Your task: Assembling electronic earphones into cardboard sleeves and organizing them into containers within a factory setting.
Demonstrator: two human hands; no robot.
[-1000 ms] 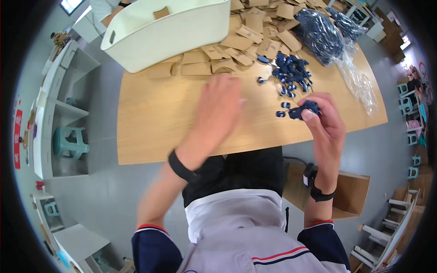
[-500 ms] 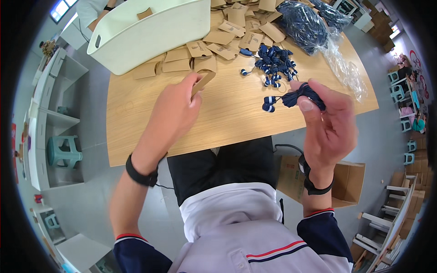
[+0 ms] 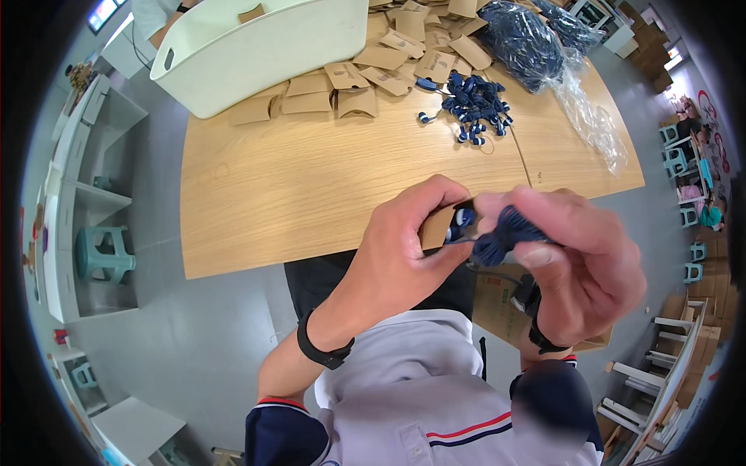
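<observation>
Near the table's front edge, my left hand (image 3: 404, 241) is closed around a small brown cardboard pillow box (image 3: 436, 230), its open end facing right. My right hand (image 3: 579, 264) pinches a bundled pair of dark blue earphones (image 3: 505, 237) by the coiled cable. The white-banded earbuds (image 3: 461, 222) are at the mouth of the box, partly inside it; how deep they sit is hidden by my fingers. Beyond my hands lies a pile of more blue earphones (image 3: 475, 105).
A white plastic bin (image 3: 264, 58) stands at the back left of the wooden table (image 3: 295, 179). Brown pillow boxes (image 3: 381, 57) are heaped beside it. Clear bags of blue earphones (image 3: 522, 50) lie back right. Another person's arm (image 3: 165, 29) shows behind the bin.
My left hand has moved right and nearer with the box, taking it off the area by the pile. My right hand has come slightly nearer, and the earbuds now meet the box's open end.
</observation>
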